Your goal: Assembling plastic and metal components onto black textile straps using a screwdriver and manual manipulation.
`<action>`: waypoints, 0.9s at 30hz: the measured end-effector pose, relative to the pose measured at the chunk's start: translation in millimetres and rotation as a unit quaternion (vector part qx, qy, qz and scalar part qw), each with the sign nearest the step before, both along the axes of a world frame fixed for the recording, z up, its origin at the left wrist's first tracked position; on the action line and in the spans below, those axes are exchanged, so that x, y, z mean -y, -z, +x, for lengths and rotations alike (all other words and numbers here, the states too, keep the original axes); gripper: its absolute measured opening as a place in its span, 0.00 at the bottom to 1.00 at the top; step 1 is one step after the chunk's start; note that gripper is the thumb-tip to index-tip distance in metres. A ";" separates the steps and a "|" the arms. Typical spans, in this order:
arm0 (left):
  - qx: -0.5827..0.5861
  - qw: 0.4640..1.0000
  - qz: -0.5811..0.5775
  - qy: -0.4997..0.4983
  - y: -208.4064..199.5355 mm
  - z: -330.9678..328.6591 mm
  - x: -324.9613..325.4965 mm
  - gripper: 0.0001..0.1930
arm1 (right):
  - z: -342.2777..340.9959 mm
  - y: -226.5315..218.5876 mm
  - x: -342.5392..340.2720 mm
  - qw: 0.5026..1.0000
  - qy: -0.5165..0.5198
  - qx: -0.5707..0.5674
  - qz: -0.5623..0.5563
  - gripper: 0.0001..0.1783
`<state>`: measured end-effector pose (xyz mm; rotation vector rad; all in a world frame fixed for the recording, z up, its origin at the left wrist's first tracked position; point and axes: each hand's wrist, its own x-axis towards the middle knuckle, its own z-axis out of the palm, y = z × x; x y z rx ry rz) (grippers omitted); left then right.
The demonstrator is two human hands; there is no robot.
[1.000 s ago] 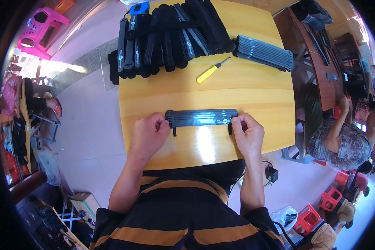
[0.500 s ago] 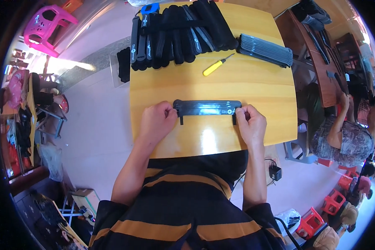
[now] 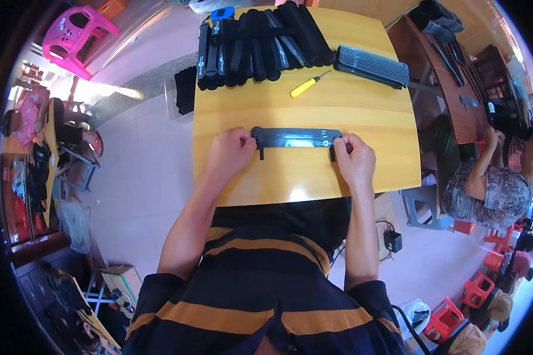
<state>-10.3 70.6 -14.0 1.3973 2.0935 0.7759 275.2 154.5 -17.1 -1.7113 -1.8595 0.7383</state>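
Presently I have both hands at the middle of the frame, one at each end of a long flat black plastic strip [image 3: 295, 138] that lies crosswise on the yellow wooden table [image 3: 361, 112]. My left hand [image 3: 230, 152] is curled over the strip's left end, fingers bunched and pinching it; my right hand [image 3: 355, 158] grips the right end the same way, fingers pressed together around it. Two short black tabs stick down from the strip toward the lower frame, one just beside each hand. At the upper centre of the frame a row of black padded pieces [image 3: 260, 41] lies along the table's far edge. To its right rests a stack of grey-black flat strips [image 3: 373, 64]. Between those two groups, well apart from my hands, lies a yellow-handled screwdriver [image 3: 307, 86]. At the right edge of the frame another person [image 3: 485, 183] sits at a separate brown table [image 3: 450, 89]. A pink plastic stool [image 3: 77, 35] stands at the upper left.
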 end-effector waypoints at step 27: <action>0.013 1.000 -0.019 -0.001 -1.9 -0.5 -0.6 0.08 | -3.0 -7.2 -0.7 1.000 0.004 -0.009 -0.027 0.14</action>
